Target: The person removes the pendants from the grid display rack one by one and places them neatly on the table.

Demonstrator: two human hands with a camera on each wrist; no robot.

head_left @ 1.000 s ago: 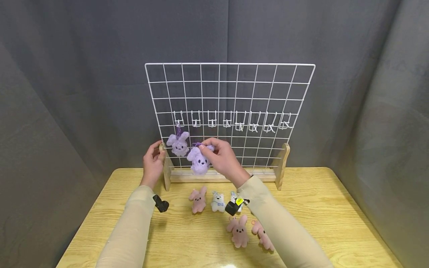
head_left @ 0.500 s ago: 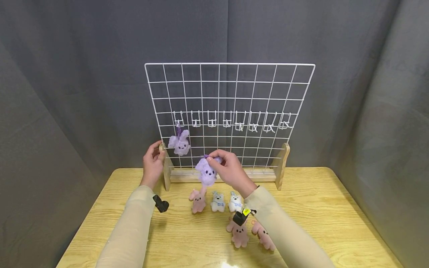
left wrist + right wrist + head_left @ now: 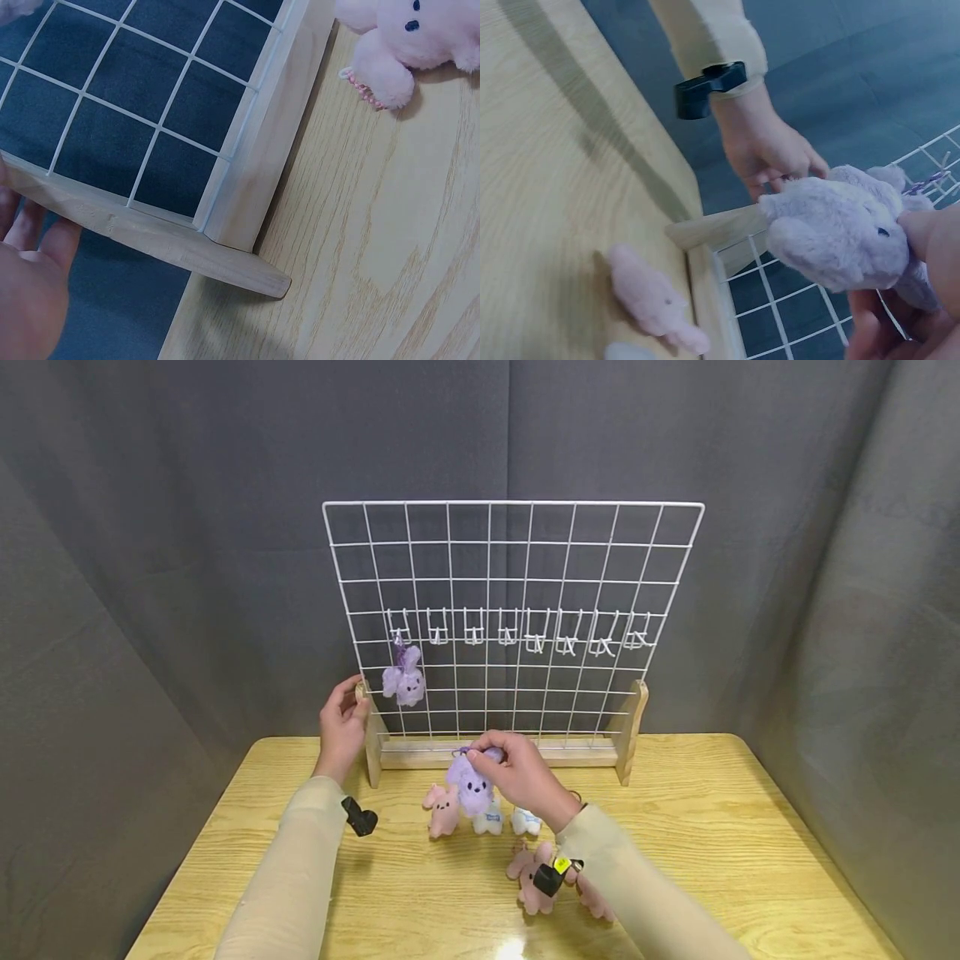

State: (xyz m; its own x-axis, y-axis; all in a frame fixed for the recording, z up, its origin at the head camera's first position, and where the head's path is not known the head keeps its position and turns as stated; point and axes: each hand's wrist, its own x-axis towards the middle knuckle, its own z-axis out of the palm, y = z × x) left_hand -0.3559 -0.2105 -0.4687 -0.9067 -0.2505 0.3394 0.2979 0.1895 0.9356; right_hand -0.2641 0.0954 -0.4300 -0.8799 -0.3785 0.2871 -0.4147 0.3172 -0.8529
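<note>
My right hand (image 3: 521, 777) pinches a fluffy purple bunny plush keychain (image 3: 472, 789) near its ear, with a purple strap at the top. It hovers in front of the rack's base and partly covers a white bear plush (image 3: 489, 821). In the right wrist view the bunny (image 3: 832, 232) lies between thumb and fingers. My left hand (image 3: 342, 731) grips the wooden side post (image 3: 372, 735) of a white wire grid rack (image 3: 510, 556); in the left wrist view its fingers (image 3: 28, 225) bend around this wood. Another purple bunny plush (image 3: 405, 681) hangs from the leftmost hook.
A row of white hooks (image 3: 507, 631) runs across the grid. On the wooden table (image 3: 420, 902) lie a pink bunny plush (image 3: 444, 814), a second white bear plush (image 3: 527, 821), and two more pink plushes (image 3: 534, 885) by my right sleeve. Grey curtain (image 3: 187, 568) surrounds the table.
My right hand has lowered the purple bunny from beside the hanging one, down and slightly right toward the table. The hanging bunny has turned a little. My left hand has stayed put.
</note>
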